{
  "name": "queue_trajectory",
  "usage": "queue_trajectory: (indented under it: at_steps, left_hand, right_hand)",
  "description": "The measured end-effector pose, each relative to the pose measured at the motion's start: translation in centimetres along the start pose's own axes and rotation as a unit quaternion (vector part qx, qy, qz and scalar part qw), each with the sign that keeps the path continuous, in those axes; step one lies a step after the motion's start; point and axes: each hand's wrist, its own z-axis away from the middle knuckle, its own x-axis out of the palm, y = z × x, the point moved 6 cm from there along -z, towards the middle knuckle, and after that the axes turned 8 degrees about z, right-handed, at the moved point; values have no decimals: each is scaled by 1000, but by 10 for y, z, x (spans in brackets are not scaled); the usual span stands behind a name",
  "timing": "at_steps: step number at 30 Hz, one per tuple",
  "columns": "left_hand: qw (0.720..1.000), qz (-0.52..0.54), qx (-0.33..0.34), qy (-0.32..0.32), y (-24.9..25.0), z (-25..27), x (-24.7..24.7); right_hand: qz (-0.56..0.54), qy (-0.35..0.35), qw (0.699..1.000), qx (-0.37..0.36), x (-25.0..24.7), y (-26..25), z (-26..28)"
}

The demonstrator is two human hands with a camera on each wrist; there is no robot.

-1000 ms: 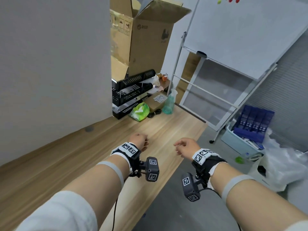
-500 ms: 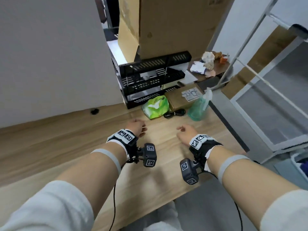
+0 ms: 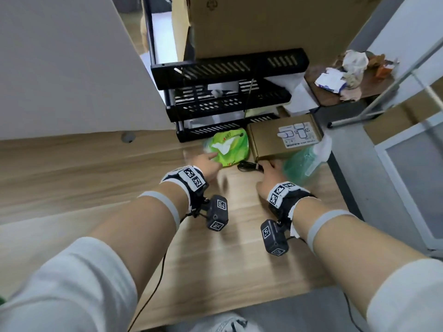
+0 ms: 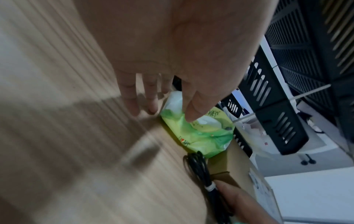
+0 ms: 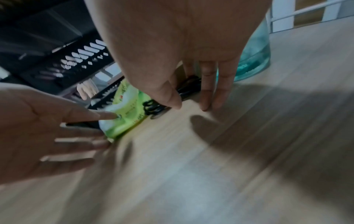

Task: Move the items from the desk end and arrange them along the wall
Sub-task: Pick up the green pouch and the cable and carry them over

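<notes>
A green wet-wipe pack [image 3: 230,147] lies on the wooden desk [image 3: 96,188] in front of a black tray rack. My left hand [image 3: 211,156] reaches it with straight fingers, the thumb [image 4: 189,116] touching its top. A coiled black cable [image 3: 247,165] lies just right of the pack. My right hand [image 3: 266,167] comes down over the cable, its thumb [image 5: 173,100] on the near side and straight fingers [image 5: 207,97] on the far side, tips at the desk. A flat cardboard box [image 3: 282,137] and a green spray bottle [image 3: 304,161] stand further right.
The black tray rack [image 3: 227,92] stands at the desk end with a large cardboard box [image 3: 263,25] on top. A grey partition wall [image 3: 72,68] runs along the desk's left side. The desk edge drops off just right of the bottle. A small cluttered table [image 3: 335,92] stands beyond.
Both hands have moved forward along the desk to the items. The left now touches the green pack and the right has come down around the cable.
</notes>
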Motion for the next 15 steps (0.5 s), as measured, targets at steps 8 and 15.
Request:
queue_trajectory:
  at_steps: [8,15]
  left_hand:
    - [979,102,-70,160,-53,35,-74]
    - [940,154,-92,290,-99,120,-192]
  right_hand:
    - [45,-18,999,-24,9,-42,28]
    - [-45,-116,988,-86,27,-138,58]
